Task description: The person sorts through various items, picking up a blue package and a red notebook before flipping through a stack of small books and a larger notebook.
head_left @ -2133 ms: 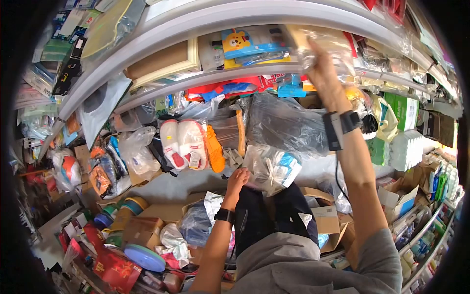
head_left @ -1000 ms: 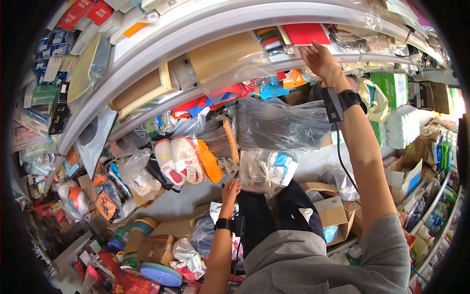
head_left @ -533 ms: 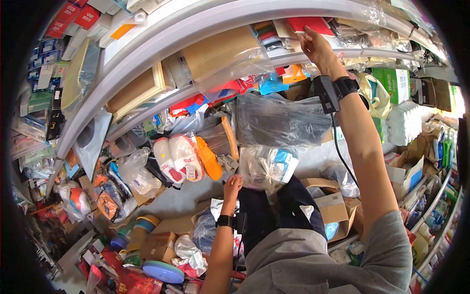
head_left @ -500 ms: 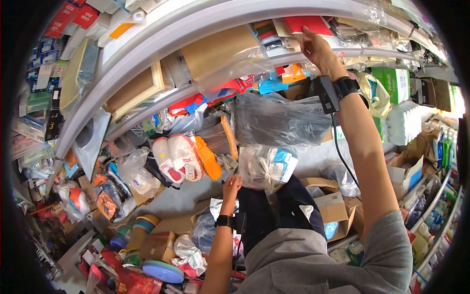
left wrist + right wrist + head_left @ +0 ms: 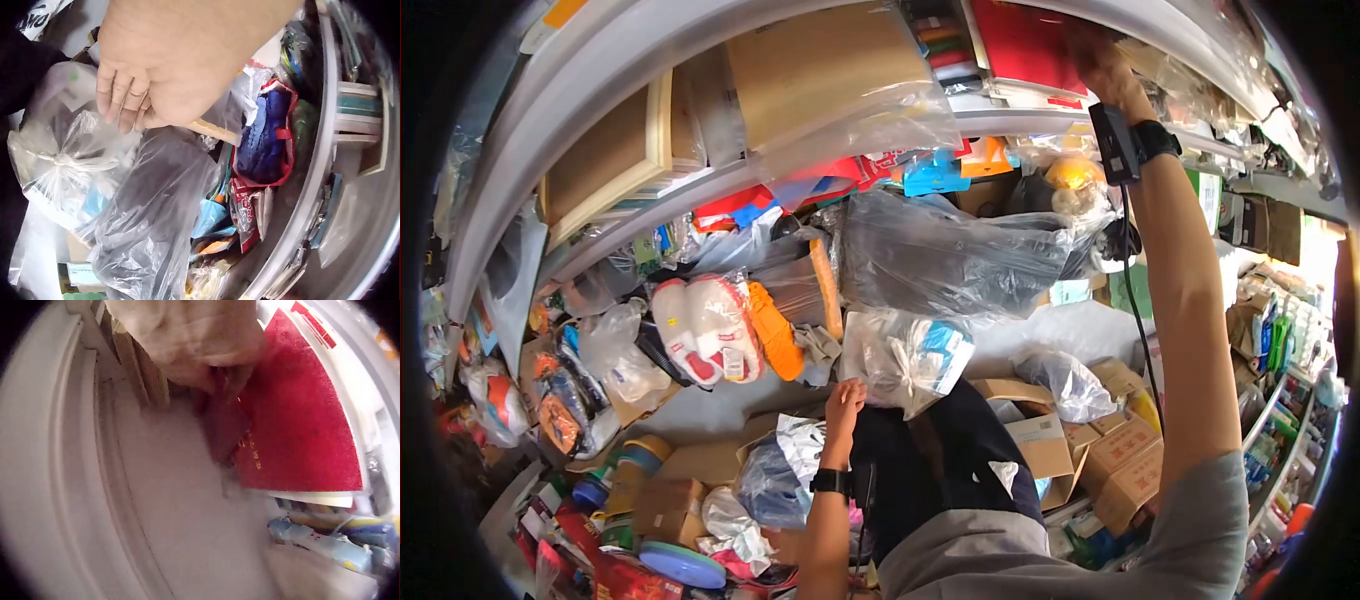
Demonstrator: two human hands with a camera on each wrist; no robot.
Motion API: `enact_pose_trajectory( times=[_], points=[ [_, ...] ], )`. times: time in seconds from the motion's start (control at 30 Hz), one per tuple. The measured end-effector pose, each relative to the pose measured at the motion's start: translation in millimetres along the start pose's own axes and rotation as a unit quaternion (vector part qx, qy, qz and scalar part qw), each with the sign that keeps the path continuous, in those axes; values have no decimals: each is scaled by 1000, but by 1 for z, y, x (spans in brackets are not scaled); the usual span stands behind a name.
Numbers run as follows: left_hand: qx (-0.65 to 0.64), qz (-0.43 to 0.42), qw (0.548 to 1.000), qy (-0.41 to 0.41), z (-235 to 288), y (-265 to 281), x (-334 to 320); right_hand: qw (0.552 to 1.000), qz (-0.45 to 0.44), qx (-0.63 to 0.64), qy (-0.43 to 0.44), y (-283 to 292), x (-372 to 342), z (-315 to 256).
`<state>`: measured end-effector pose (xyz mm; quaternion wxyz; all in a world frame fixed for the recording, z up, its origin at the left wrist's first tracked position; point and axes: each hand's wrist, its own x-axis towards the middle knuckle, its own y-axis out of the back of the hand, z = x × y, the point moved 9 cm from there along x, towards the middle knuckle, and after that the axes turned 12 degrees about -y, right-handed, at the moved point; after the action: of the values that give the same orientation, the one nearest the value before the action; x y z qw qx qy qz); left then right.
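Up on the shelf, my right hand (image 5: 1110, 75) is at the edge of a flat red booklet (image 5: 1025, 45). Gold lettering shows on its cover in the right wrist view, where the curled fingers pinch a dark red edge, blurred. My left hand (image 5: 843, 402) hangs low with loosely curled fingers and holds nothing. Beside it lies a tied clear plastic bag (image 5: 900, 355) with white and blue contents. The left wrist view shows the same hand (image 5: 169, 69) above a large grey plastic-wrapped bundle (image 5: 150, 206).
A tan board in clear wrap (image 5: 830, 80) and a cream frame (image 5: 610, 160) lie left of the booklet, behind the shelf's metal rail (image 5: 1020, 121). Below are packed white-and-red slippers (image 5: 705, 330), an orange item (image 5: 775, 330) and cardboard boxes (image 5: 1040, 445).
My right hand has left the clear-wrapped tan board, which now lies further left over the bear-printed pouch, and has reached deeper to the red booklet. The left hand stays low.
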<state>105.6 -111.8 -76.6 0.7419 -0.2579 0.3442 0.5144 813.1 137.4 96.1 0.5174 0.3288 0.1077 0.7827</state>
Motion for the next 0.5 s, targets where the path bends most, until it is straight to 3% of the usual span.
enact_pose_trajectory(
  times=[0.03,0.17,0.2,0.23,0.27,0.33,0.43,0.5],
  points=[
    [-1,-3,1000,3,-3,-4,2,995,-34,88,24,-1,10,1],
    [-13,-7,1000,-5,1,-22,3,972,-119,198,35,23,35,22],
    [-19,-11,1000,-5,0,-26,5,921,-200,319,-102,8,40,39],
    [-23,-11,1000,-6,4,-30,5,830,-273,427,-233,-12,35,51],
    [-29,-19,999,-8,11,-36,4,832,-271,426,-230,-2,42,50],
    [-39,-26,999,-10,24,-47,5,885,-163,378,-217,48,59,55],
    [-90,-45,994,-48,58,-70,10,890,-165,361,-224,79,62,45],
    [-99,-101,987,-75,99,-98,12,893,-171,342,-236,95,57,40]
  ],
)
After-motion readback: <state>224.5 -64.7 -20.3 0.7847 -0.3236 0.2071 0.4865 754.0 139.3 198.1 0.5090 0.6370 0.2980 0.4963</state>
